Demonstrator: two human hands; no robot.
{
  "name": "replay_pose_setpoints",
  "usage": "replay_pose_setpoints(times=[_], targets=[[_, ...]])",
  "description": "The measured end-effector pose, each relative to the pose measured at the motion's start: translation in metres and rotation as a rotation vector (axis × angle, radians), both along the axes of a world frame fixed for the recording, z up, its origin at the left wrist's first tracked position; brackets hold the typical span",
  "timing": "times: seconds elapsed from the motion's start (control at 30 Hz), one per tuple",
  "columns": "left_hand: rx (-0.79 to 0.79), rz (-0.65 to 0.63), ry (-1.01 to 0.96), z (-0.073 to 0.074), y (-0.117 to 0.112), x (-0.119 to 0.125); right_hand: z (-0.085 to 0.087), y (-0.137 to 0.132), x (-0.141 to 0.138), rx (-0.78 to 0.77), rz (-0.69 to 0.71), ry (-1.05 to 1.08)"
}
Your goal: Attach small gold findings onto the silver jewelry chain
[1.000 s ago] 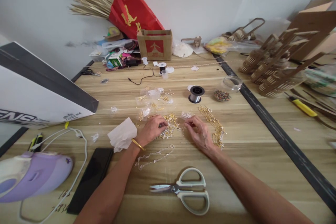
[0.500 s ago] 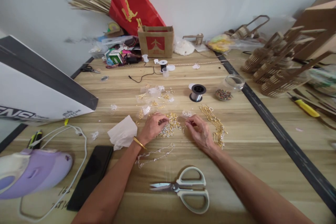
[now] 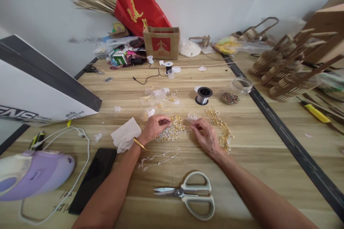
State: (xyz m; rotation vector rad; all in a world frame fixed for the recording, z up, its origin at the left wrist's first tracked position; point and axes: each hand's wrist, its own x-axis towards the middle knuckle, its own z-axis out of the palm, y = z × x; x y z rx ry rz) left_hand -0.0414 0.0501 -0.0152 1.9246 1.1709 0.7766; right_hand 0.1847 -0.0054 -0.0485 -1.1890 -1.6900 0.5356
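Note:
My left hand (image 3: pixel 153 128), with a gold bangle on its wrist, rests on the wooden table (image 3: pixel 268 157) with fingers curled into a heap of small gold and silver beads (image 3: pixel 172 130). My right hand (image 3: pixel 205 134) lies just right of the heap, its fingertips pinched together on something too small to make out. A pile of gold chains (image 3: pixel 221 128) lies beside my right hand. A silver chain (image 3: pixel 157 159) stretches across the table below my left wrist. Several small white rings (image 3: pixel 192 117) sit above my right hand.
White-handled scissors (image 3: pixel 188 195) lie near the front edge. A white tissue (image 3: pixel 125 135), black phone (image 3: pixel 94 179) and purple device (image 3: pixel 32 177) with a white cable are at left. A wire spool (image 3: pixel 203 95), a glass jar (image 3: pixel 242 85) and a bead dish (image 3: pixel 229 97) stand behind.
The hands stay at the bead heap with only small finger movement. The view has shifted slightly.

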Motion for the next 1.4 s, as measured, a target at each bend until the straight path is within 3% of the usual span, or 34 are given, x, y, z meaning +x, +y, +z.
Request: replay_pose_setpoints(times=[0.23, 0.6, 0.93, 1.4], targets=[[-0.027, -0.118, 0.104, 0.006, 0.0, -0.004, 0.002, -0.001, -0.001, -0.017, 0.0, 0.011], [0.096, -0.112, 0.217, 0.001, 0.006, -0.01, 0.005, -0.002, -0.002, -0.023, -0.015, 0.006], [0.124, -0.219, 0.325, 0.003, 0.008, -0.016, 0.005, -0.002, -0.002, -0.023, -0.011, 0.007], [0.187, -0.145, 0.388, 0.007, 0.005, -0.011, 0.004, -0.001, -0.002, -0.015, -0.017, 0.003]])
